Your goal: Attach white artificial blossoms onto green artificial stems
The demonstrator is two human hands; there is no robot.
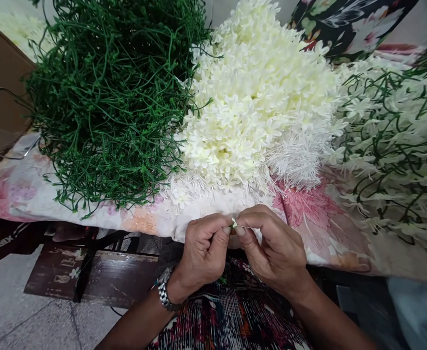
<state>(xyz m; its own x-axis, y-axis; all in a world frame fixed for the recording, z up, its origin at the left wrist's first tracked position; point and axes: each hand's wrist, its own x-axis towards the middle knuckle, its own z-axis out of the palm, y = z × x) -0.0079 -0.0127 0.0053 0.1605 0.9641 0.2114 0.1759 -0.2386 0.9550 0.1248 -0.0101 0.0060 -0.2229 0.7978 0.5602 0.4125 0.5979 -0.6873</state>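
Note:
My left hand and my right hand meet in front of my lap, at the near edge of the cloth. Thumb and forefinger are pinched on each side. Between the fingertips shows a tiny white-and-green piece. The green bit, which looks like the tip of an artificial stem, is in my left fingers; a thin white stamen thread runs into my right fingers. Most of both pieces is hidden. Beyond my hands lie a heap of green plastic stems, a heap of cream fabric flowers and a bundle of white stamens.
Flower sprays with green stems are piled at the right. A floral cloth covers the work surface. At the left are a cardboard panel and a bent metal wire. A dark wooden bench stands below on the left.

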